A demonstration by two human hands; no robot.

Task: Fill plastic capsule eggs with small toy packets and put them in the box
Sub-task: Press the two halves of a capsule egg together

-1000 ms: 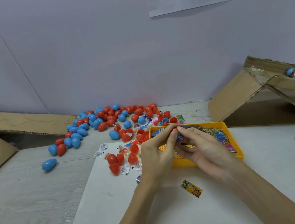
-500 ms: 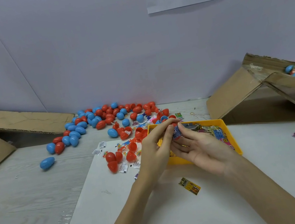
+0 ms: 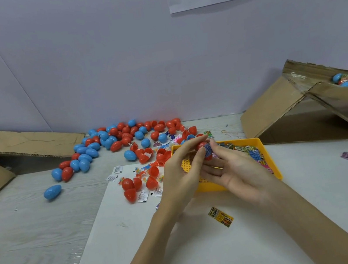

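Above the yellow tray [image 3: 241,183], a red capsule half [image 3: 200,146] is pinched by the left hand [image 3: 181,172]. A blue toy packet [image 3: 207,151] is pressed into it by the right hand [image 3: 237,170], fingers curled on the packet.

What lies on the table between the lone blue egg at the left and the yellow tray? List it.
In the head view, between the lone blue egg and the yellow tray: small white packets, red egg halves, and tiny colourful toys.
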